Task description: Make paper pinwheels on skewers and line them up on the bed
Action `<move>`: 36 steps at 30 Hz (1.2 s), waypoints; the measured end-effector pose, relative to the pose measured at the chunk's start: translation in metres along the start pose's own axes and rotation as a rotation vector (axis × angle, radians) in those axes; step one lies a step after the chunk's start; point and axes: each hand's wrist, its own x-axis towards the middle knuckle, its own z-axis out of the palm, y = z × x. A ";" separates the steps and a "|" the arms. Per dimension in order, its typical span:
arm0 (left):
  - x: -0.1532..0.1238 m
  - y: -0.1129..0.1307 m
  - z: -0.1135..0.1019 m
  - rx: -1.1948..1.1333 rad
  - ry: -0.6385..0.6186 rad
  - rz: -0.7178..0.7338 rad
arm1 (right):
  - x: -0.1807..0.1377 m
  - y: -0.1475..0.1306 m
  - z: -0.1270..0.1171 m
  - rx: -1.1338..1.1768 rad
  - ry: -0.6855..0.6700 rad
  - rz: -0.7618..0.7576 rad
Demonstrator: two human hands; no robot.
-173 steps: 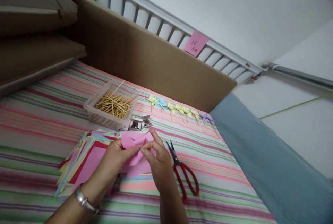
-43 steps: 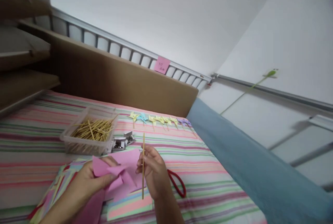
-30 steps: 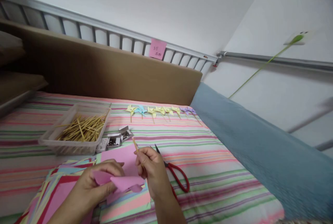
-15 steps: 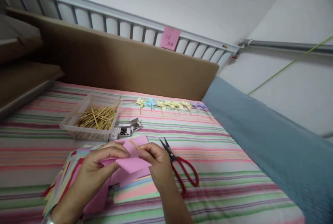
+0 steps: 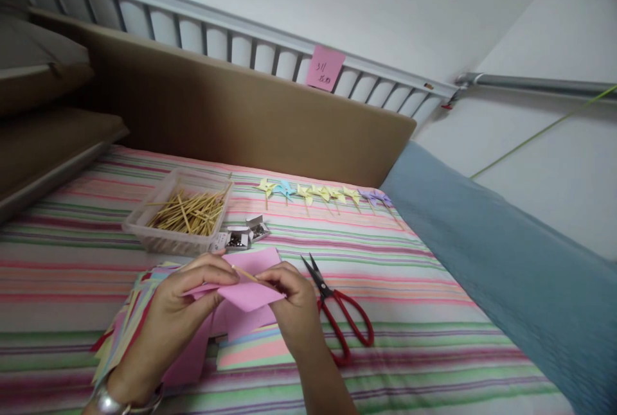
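My left hand (image 5: 186,302) pinches a folded pink paper pinwheel (image 5: 247,295) just above the striped cloth. My right hand (image 5: 292,296) pinches a thin wooden stick (image 5: 247,274) and lays it across the top of the pink paper, its tip pointing left toward my left thumb. Both hands are closed. Under them lies a spread pile of coloured paper squares (image 5: 137,315), mostly pink and red.
Red-handled scissors (image 5: 341,317) lie right of my right hand. Behind are a clear tub of wooden sticks (image 5: 183,212), small boxes of pins (image 5: 243,235) and a row of finished paper pinwheels (image 5: 322,194). A brown board (image 5: 231,116) and railing close the far side; blue cloth (image 5: 486,261) lies at right.
The stick, held upright earlier, has been tipped down flat across the pink pinwheel. My hands have come together over the paper pile. The camera has swung slightly.
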 end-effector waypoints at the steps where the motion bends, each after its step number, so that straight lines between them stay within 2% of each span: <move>1: 0.000 -0.001 0.000 0.004 0.004 0.001 | 0.000 0.000 0.000 0.009 0.006 -0.010; 13: 0.000 -0.004 0.000 0.018 0.010 0.077 | -0.002 -0.005 0.001 0.035 0.008 -0.029; 36: 0.000 -0.005 0.001 0.025 0.008 0.056 | -0.004 0.004 0.002 -0.012 -0.006 -0.051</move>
